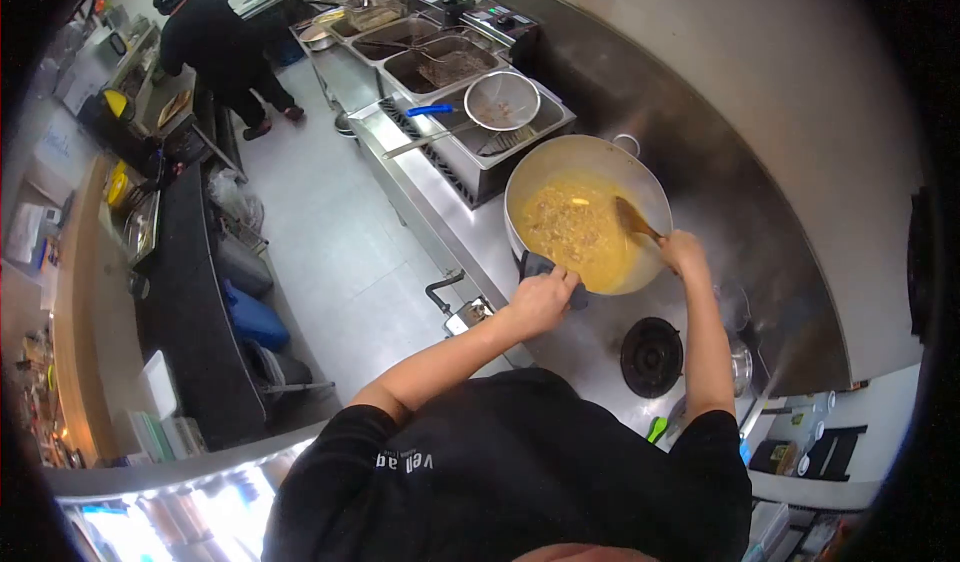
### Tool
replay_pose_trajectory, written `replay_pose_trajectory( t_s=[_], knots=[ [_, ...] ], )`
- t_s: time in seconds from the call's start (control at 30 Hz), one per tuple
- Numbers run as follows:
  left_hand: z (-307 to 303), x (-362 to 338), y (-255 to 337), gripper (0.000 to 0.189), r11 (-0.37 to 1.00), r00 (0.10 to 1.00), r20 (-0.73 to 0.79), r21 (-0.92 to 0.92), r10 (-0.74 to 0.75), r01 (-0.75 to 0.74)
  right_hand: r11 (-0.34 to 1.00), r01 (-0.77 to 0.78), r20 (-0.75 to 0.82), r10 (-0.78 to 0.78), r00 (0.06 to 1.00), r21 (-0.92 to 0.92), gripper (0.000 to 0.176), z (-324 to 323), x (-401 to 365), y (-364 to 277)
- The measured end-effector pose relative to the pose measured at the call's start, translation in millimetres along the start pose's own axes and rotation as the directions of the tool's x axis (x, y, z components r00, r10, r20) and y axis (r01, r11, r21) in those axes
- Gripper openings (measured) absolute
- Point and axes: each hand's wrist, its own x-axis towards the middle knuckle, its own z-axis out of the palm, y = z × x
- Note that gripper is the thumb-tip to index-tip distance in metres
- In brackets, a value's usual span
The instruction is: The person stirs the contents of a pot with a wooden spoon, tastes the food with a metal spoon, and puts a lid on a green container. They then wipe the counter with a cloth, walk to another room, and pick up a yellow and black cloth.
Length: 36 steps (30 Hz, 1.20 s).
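A large metal pot (655, 177) stands on the steel counter, holding a yellow, chunky liquid (575, 227). My left hand (545, 299) is closed on a dark cloth (538, 264) at the pot's near left rim. The handle under the cloth, if there is one, is hidden. My right hand (684, 252), at the right rim, is wrapped round the handle of a wooden spatula (632, 217). The spatula leans into the pot with its blade at the liquid. A small pale yellow piece (580, 202) floats near the middle.
Left of the pot are deep fryers (440, 67), with a round strainer (502, 100) and a blue-handled tool (430, 110) on top. A burner (652, 357) is right of my left arm. A person in black (215, 42) stands at the far left counter.
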Motion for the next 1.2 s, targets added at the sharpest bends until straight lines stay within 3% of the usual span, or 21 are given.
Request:
replay_pose_trajectory(
  t_s=[0.07, 0.1, 0.17, 0.23, 0.3, 0.33, 0.37, 0.47, 0.6, 0.7, 0.77, 0.8, 0.87, 0.9, 0.93, 1.0, 1.13, 1.2],
  knots=[
    [-5, 2, 0, 0.049, 1.0, 0.999, 0.035, 0.013, -0.002, 0.001, 0.985, -0.175, 0.08, 0.174, 0.981, 0.002, 0.035, 15, 36, 25],
    [-6, 3, 1, 0.047, 1.0, 0.997, 0.077, 0.017, 0.006, -0.007, 0.988, -0.152, 0.081, 0.151, 0.985, 0.002, 0.035, 33, 54, 42],
    [-2, 2, -2, 0.041, 0.998, 0.998, -0.022, -0.035, 0.059, -0.06, 0.998, 0.055, -0.166, -0.052, 0.985, 0.016, 0.036, 69, 92, 38],
    [12, 4, -9, 0.034, 1.0, 0.996, 0.082, 0.009, -0.017, 0.017, 0.973, 0.052, 0.095, -0.075, 0.993, 0.226, 0.035, 43, 83, -24],
    [4, -5, -4, 0.031, 0.997, 0.998, -0.038, 0.066, 0.049, -0.047, 0.928, 0.17, 0.06, -0.2, 0.978, 0.331, 0.03, 66, 95, -38],
    [5, -5, -6, 0.031, 0.997, 0.998, -0.056, 0.081, 0.001, 0.003, 0.916, 0.292, 0.012, -0.307, 0.952, 0.276, 0.03, 69, 89, -49],
    [7, -2, -7, 0.034, 0.997, 0.999, -0.037, 0.083, 0.008, -0.005, 0.895, 0.391, -0.033, -0.393, 0.919, 0.215, 0.029, 64, 79, -56],
    [-3, -2, -3, 0.039, 0.995, 1.0, -0.002, 0.091, 0.029, -0.029, 0.856, 0.486, 0.036, -0.499, 0.866, 0.175, 0.027, 51, 36, -76],
    [13, 1, -12, 0.044, 0.996, 0.999, 0.023, 0.081, 0.041, -0.042, 0.91, 0.408, 0.173, -0.415, 0.893, 0.071, 0.024, -8, -27, -82],
    [9, 0, -10, 0.045, 0.999, 1.0, 0.006, 0.047, 0.021, -0.022, 0.952, 0.295, 0.227, -0.269, 0.936, -0.086, 0.024, -65, -80, -90],
    [11, 2, -9, 0.046, 0.996, 0.999, 0.043, 0.086, -0.01, 0.006, 0.907, 0.382, 0.29, -0.323, 0.901, -0.176, 0.025, -70, -97, -83],
    [11, 2, -6, 0.047, 0.994, 0.998, 0.051, 0.107, -0.031, 0.026, 0.886, 0.428, 0.138, -0.408, 0.902, -0.177, 0.022, -39, -91, -67],
    [15, 2, -9, 0.046, 0.998, 1.0, -0.005, 0.052, 0.018, -0.018, 0.931, 0.245, 0.052, -0.24, 0.969, -0.27, 0.022, 23, -73, -56],
    [10, -1, -5, 0.046, 0.999, 1.0, -0.006, 0.038, 0.009, -0.008, 0.938, 0.234, 0.071, -0.224, 0.972, -0.254, 0.023, 43, -62, -55],
    [5, -2, -2, 0.046, 1.0, 1.0, -0.01, 0.029, -0.007, 0.007, 0.968, 0.147, 0.065, -0.137, 0.988, -0.203, 0.023, 37, -61, -67],
    [1, -1, -1, 0.046, 1.0, 1.0, -0.005, 0.023, 0.015, -0.015, 0.956, 0.203, 0.026, -0.202, 0.979, -0.212, 0.021, 39, -44, -65],
    [-6, 3, 4, 0.048, 1.0, 1.0, 0.019, -0.004, 0.01, -0.01, 0.965, 0.147, -0.043, -0.16, 0.986, -0.217, 0.02, 13, -54, -55],
    [-9, 3, 6, 0.047, 0.998, 0.996, 0.078, -0.017, -0.053, 0.055, 0.929, 0.196, 0.081, -0.179, 0.98, -0.315, 0.02, -21, -98, -64]
  ],
)
